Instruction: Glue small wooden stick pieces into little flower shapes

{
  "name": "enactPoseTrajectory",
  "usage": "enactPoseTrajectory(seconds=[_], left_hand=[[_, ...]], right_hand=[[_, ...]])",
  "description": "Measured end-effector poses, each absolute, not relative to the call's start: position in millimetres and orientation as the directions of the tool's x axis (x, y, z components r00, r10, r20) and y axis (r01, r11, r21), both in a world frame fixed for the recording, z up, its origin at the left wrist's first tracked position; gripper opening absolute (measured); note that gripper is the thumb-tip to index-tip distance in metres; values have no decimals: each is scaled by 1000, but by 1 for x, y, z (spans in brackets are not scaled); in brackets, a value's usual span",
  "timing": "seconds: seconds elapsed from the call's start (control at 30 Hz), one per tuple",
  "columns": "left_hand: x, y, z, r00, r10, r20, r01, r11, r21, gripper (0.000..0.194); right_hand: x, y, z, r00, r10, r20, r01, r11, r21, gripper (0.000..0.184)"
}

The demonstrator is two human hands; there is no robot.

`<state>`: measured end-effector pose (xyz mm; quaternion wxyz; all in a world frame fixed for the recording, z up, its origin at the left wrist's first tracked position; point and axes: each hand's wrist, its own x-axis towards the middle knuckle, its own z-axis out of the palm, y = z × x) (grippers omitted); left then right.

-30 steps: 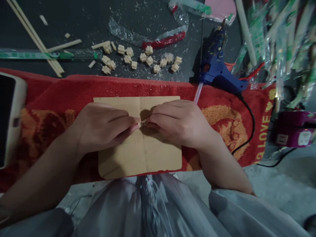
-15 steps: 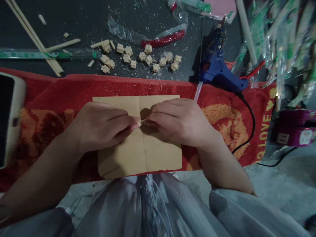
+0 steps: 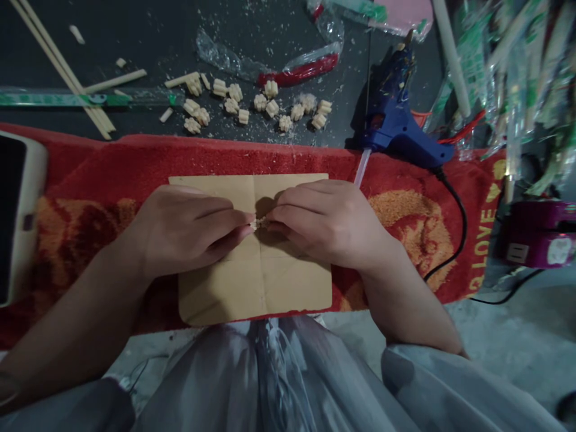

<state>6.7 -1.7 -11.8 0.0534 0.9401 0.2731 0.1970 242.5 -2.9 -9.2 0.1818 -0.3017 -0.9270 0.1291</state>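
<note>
Left fingers [image 3: 227,225], right fingers [image 3: 290,217] — pale pieces [image 3: 254,225] between.

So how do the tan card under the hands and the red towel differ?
Colour: the tan card is plain apart from fold creases, while the red towel carries orange patterns and yellow lettering.
Surface: the card looks smooth; the towel looks fuzzy.
Size: the towel spreads well past the card to both sides.
Shared: both extend beneath the left hand and right hand.
</note>
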Motion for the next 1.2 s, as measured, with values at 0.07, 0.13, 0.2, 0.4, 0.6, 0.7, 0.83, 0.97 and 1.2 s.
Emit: enactPoseTrajectory(seconds=[0.07, 0.13, 0.2, 0.4, 0.6, 0.7, 0.83, 0.97, 1.2], left_hand=[[7, -2, -12, 773, 534, 343, 494, -846, 203, 12], [6, -2, -13, 774, 532, 343, 494, -847, 197, 12], [6, -3, -13, 775, 533, 340, 498, -846, 193, 13], [6, -3, -12, 770, 534, 348, 502, -845, 185, 13], [6, -3, -12, 776, 528, 346, 499, -848, 176, 11], [7, -2, -12, 774, 532, 342, 501, -846, 182, 12], [6, -2, -13, 776, 532, 339, 499, -847, 184, 12], [6, -2, -12, 773, 536, 339, 505, -844, 181, 15], [7, -2, -11, 776, 537, 332, 503, -843, 188, 15]], right_hand=[[242, -3, -9, -751, 599, 276, 510, 793, -334, 32], [242, -3, -10, -752, 595, 284, 507, 797, -329, 31], [242, -3, -10, -752, 600, 274, 509, 792, -338, 31], [242, -3, -10, -755, 608, 245, 512, 781, -358, 31], [242, -4, -10, -750, 599, 282, 513, 795, -323, 29], [242, -3, -10, -753, 594, 284, 508, 798, -323, 30], [242, -3, -10, -757, 594, 272, 505, 796, -333, 31], [242, -3, -10, -752, 617, 235, 520, 772, -365, 32], [241, -3, -11, -734, 634, 245, 527, 758, -383, 34]])
